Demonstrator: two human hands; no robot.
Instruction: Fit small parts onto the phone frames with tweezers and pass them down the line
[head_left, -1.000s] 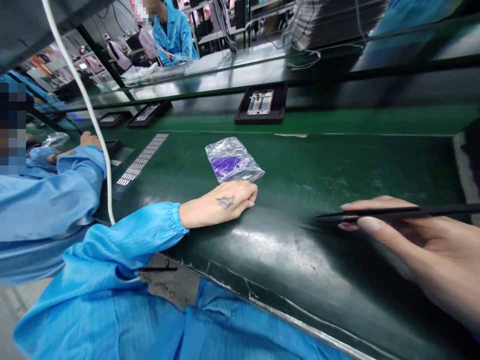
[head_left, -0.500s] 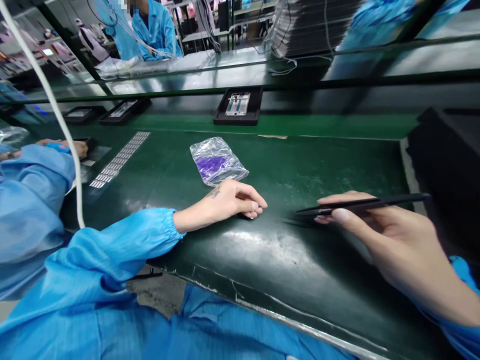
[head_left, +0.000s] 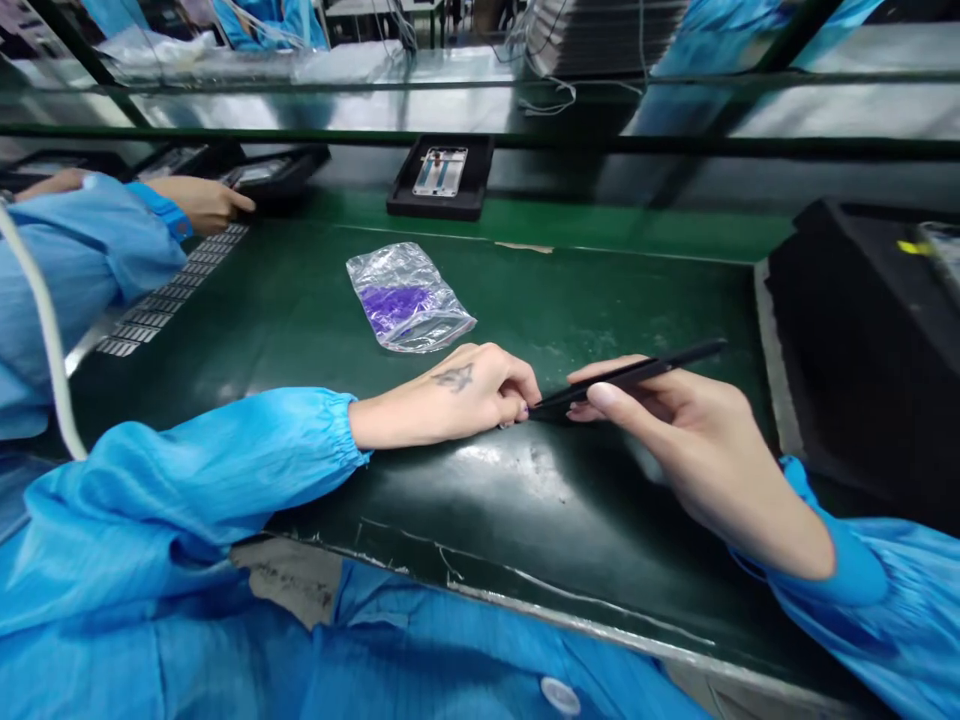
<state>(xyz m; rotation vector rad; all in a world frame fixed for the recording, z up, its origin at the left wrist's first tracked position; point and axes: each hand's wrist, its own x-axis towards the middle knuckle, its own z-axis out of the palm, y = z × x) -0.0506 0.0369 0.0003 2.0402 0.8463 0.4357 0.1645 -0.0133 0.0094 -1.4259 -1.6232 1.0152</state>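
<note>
My left hand [head_left: 457, 395] rests on the dark green bench mat [head_left: 600, 300], fingers curled and pinched together; what they hold is too small to make out. My right hand [head_left: 675, 430] grips black tweezers [head_left: 630, 375], whose tips meet my left fingertips. Just behind my left hand lies a clear plastic bag [head_left: 409, 298] with purple parts inside.
A black tray holding a phone frame [head_left: 441, 175] sits on the green conveyor strip behind the bag. A co-worker's hand [head_left: 199, 203] reaches to other trays at far left, beside a strip of small metal parts [head_left: 161, 305]. A black block [head_left: 862, 340] stands at right. A white cable [head_left: 37, 330] hangs at left.
My right hand has carried the tweezers leftward until their tips reach my left fingertips. My view has shifted right and down. The co-worker's hand has reached out to a tray.
</note>
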